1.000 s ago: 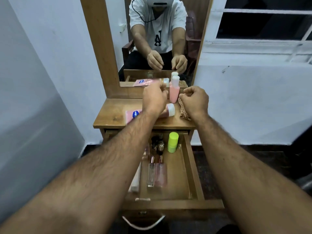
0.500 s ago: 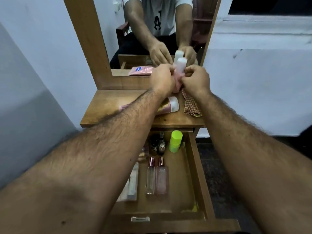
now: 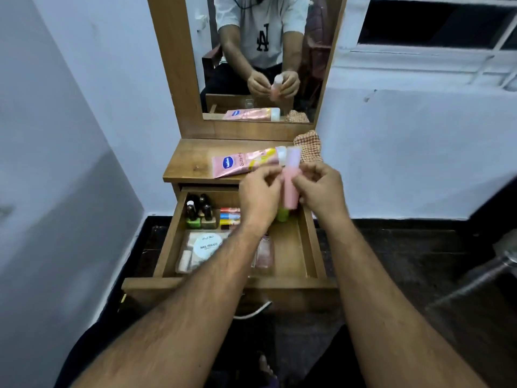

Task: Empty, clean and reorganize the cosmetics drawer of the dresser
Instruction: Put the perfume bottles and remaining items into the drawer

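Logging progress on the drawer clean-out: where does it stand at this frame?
Early. Done: the pink lotion tube lies on the dresser top beside the checked cloth. In hand: left hand and right hand both hold the pink bottle upright above the open drawer. Left: nail polish bottles, nail polish box and green-capped container remain inside; no wiping visible yet.

Home bedroom corner, wooden dresser (image 3: 193,163) with mirror (image 3: 260,57), cosmetics drawer (image 3: 288,247) (pulled open), window (image 3: 436,23)

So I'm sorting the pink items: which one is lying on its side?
The pink lotion tube lies flat on the dresser top; the pink bottle is held upright.
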Motion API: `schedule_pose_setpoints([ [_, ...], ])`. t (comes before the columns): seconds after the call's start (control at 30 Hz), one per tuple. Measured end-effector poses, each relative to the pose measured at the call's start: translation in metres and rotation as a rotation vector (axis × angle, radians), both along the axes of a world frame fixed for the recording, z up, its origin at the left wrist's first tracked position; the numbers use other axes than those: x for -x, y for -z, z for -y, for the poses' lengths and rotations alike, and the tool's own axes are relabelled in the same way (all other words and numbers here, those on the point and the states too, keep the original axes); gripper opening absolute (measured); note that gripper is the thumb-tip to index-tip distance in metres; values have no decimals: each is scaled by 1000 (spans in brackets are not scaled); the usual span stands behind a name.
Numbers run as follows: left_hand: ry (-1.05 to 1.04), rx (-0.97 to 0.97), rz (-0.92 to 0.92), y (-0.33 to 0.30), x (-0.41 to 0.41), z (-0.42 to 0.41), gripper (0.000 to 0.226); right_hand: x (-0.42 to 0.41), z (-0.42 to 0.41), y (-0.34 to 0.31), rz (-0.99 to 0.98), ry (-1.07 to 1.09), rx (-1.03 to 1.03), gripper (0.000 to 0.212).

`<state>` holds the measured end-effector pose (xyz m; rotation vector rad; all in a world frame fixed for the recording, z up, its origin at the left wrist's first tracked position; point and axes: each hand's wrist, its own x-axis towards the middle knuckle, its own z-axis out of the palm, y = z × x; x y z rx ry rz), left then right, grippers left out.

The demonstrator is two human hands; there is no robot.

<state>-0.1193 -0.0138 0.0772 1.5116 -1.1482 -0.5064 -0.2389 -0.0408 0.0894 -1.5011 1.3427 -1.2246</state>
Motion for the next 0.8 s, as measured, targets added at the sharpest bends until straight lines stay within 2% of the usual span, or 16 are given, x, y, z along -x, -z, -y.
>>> schedule_pose_setpoints([
  [0.1, 21, -142, -21, 32, -1, -27, 18, 2, -28, 30, -105, -23, -111, 15],
  [0.27, 137, -435, -68, 73, -2, -44, 17, -8, -57, 60, -492, 61, -227, 6],
  [0.4, 187, -515, -66, 82, -4, -40, 20, -14, -66, 53, -654, 95, -249, 20],
  [0.47, 229, -556, -30, 83, -2, -42, 23, -15, -67, 52, -612, 72, -278, 22],
  [0.6, 297, -553, 1, 69, 7, -47, 29, -15, -67, 50, -326, -1, -304, 36],
  [0.73, 326, -565, -14, 69, 7, -49, 30, -20, -58, 66, -410, 50, -465, 25],
  [0.8, 313, -560, -13, 70, 7, -51, 29, -21, -56, 70, -494, 50, -449, 23],
])
